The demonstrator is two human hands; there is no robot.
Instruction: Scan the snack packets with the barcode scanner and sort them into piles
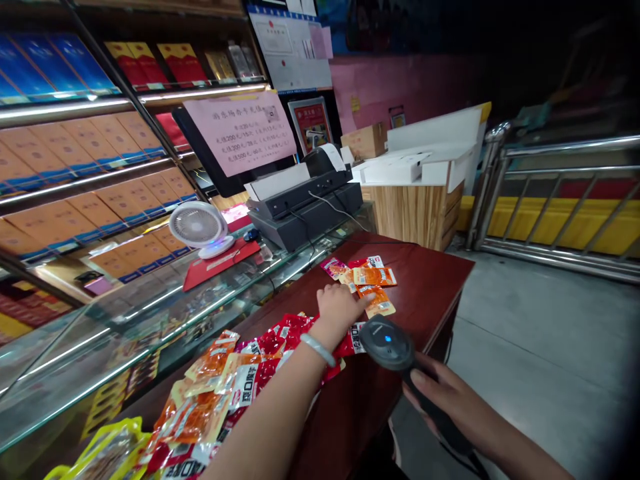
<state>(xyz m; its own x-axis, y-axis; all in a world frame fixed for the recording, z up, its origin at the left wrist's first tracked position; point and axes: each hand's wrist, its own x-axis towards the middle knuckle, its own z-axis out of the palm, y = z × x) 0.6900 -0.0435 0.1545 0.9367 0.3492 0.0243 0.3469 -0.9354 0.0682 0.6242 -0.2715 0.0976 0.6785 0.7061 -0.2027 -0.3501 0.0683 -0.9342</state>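
My right hand is wrapped round the handle of a dark barcode scanner, whose head has a lit blue light and points towards the packets. My left hand, with a pale bangle at the wrist, reaches over the dark red tabletop. Its thumb is spread and touches the edge of an orange snack packet; the fingertips are partly hidden. Just beyond lie a few more packets, among them another orange packet. Beneath and beside my left forearm spreads a heap of red and orange snack packets.
Left of the tabletop runs a glass display counter, carrying a small white fan on a red folder. A monitor with a pink sign and a dark till stand behind. A yellow-edged bag lies near. A metal railing is at right.
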